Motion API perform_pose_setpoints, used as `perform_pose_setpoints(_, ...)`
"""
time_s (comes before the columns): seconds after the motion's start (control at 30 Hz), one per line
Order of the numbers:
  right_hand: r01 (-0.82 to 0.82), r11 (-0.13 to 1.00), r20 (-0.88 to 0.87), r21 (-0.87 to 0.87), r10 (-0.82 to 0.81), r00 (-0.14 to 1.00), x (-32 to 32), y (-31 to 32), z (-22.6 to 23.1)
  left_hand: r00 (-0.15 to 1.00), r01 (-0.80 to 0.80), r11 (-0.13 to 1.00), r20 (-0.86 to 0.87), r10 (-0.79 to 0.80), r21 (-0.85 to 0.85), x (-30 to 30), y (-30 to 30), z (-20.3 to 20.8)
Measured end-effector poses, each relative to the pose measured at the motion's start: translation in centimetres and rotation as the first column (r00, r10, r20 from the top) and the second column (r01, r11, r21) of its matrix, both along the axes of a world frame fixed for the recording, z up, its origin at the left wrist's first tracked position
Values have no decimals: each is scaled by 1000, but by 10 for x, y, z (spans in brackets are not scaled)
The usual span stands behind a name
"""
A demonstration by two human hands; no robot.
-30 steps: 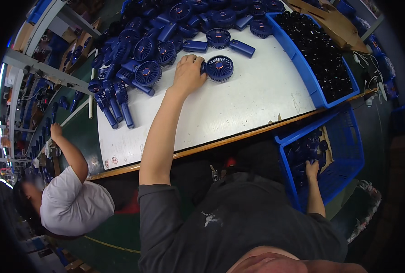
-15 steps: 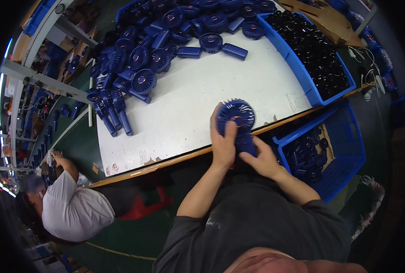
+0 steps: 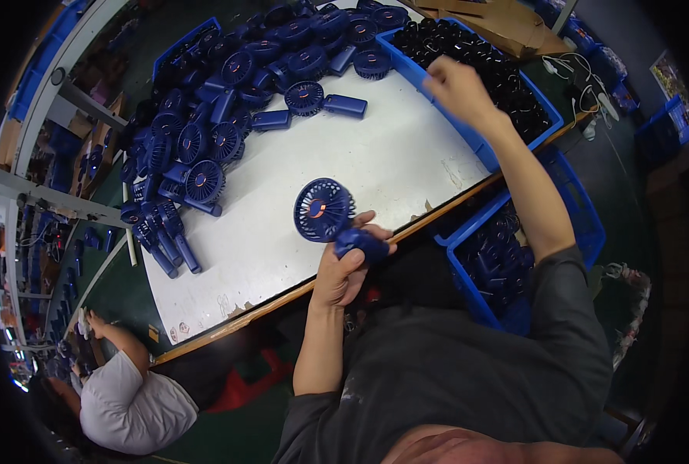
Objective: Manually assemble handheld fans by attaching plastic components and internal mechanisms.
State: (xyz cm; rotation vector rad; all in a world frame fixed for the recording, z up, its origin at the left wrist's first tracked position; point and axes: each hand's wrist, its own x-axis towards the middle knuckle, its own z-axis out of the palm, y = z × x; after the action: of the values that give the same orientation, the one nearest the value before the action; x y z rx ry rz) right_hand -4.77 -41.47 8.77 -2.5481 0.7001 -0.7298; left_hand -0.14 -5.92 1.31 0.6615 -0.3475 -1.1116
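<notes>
My left hand point(image 3: 337, 280) grips the handle of a dark blue handheld fan point(image 3: 319, 210) above the table's front edge. The fan's round slatted head points up and left, with a copper-coloured centre. Away to the upper right, my right hand point(image 3: 465, 94) hovers by the left wall of a blue bin point(image 3: 480, 147) heaped with small glossy black parts point(image 3: 515, 97). Its fingers are bent and blurred, so I cannot make out whether they hold anything.
Many blue fans point(image 3: 228, 143) are piled along the far and left side of the white table point(image 3: 259, 166). Below the table edge at right stands a blue crate point(image 3: 468, 282) with more blue pieces. A co-worker point(image 3: 132, 406) sits at lower left. White cables point(image 3: 580, 73) lie at far right.
My right hand has let go of the fan and swung up and right to the bin of black parts. The left hand keeps the fan, now further left with its head tilted left.
</notes>
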Motion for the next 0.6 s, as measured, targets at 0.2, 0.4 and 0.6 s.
perform_pose_setpoints(0.2,237,959,-164,-157,-262,951,22,-93,-59,994,-84,995,74,80,60,6,18,-3)
perform_pose_setpoints(0.4,-33,912,214,408,-61,975,8,-21,-15,965,-253,942,126,229,220,15,29,-11)
perform_pose_setpoints(0.6,-483,434,384,761,298,874,-34,213,-48,953,-301,924,76,292,237,11,-2,5)
